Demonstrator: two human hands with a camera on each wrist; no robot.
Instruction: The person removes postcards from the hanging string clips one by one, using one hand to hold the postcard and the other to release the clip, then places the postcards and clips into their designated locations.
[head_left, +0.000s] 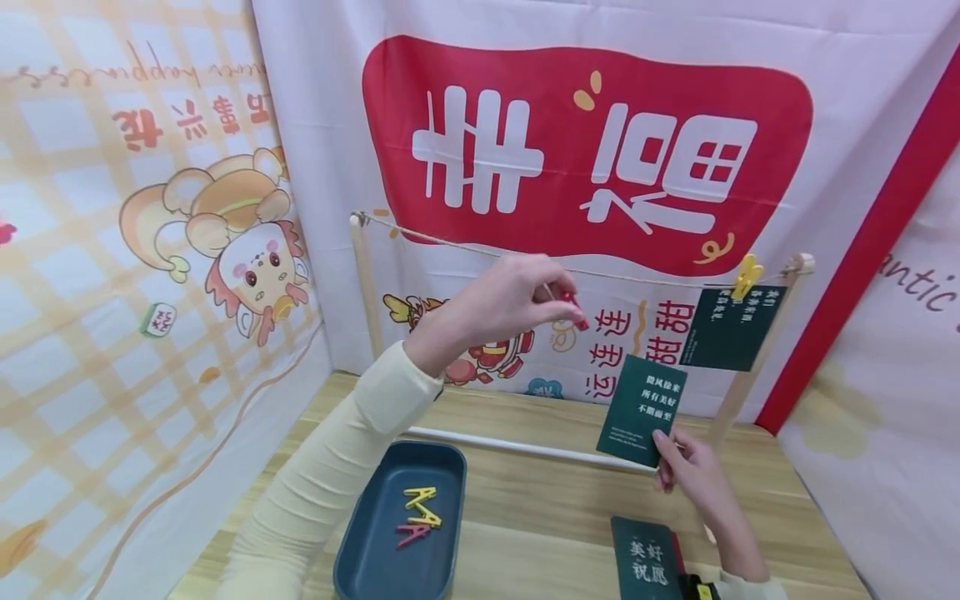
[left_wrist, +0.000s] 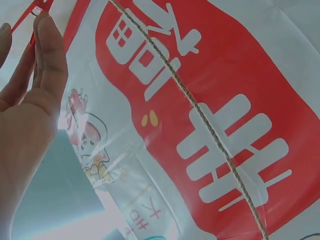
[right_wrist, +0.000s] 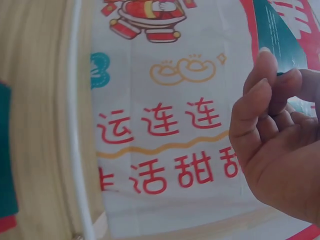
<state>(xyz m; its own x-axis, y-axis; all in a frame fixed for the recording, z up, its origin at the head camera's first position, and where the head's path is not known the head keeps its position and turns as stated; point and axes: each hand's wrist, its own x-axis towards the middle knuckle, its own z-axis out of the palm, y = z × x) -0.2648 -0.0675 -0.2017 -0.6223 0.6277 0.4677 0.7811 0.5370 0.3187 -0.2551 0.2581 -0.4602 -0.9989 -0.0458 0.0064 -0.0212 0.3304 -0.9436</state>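
In the head view my left hand (head_left: 517, 300) pinches a red clothespin (head_left: 576, 312) between thumb and fingers, in front of the twine (head_left: 465, 247). The left wrist view shows the same red clothespin at its top left corner, at the fingertips. My right hand (head_left: 693, 471) holds a dark green card (head_left: 642, 410) with white writing by its lower right corner, thumb on the front, tilted, below the twine. Another green card (head_left: 731, 329) hangs at the right end of the twine under a yellow clothespin (head_left: 747, 277).
A wooden frame (head_left: 366, 283) with a white bottom bar (head_left: 517, 447) carries the twine. On the wooden table, a dark blue tray (head_left: 459, 508) contains yellow and red clothespins (head_left: 422, 507). A green card stack (head_left: 647, 558) lies at the front right. Printed cloths (head_left: 315, 100) surround the table.
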